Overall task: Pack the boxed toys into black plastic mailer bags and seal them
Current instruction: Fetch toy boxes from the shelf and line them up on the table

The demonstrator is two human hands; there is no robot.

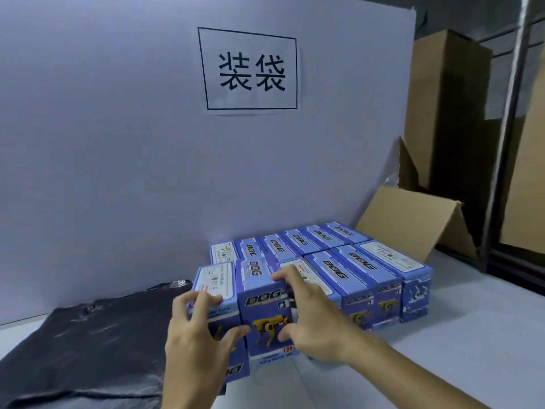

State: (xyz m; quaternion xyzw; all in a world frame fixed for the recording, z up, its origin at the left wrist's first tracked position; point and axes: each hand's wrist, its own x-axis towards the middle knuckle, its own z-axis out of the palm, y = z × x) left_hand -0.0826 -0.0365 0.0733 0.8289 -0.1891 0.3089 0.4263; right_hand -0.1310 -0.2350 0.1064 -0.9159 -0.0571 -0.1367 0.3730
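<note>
Hands: left grip (200, 329) and right grip (306, 320) both clamp blue toy boxes (265, 314) (front row).

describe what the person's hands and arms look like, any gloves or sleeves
Both are bare: the left hand and the right hand wear no gloves, and no rings, watch or bands show. The forearms are uncovered as far as the picture's bottom edge, so no sleeve is in view. The fingernails look short and unpainted.
</note>
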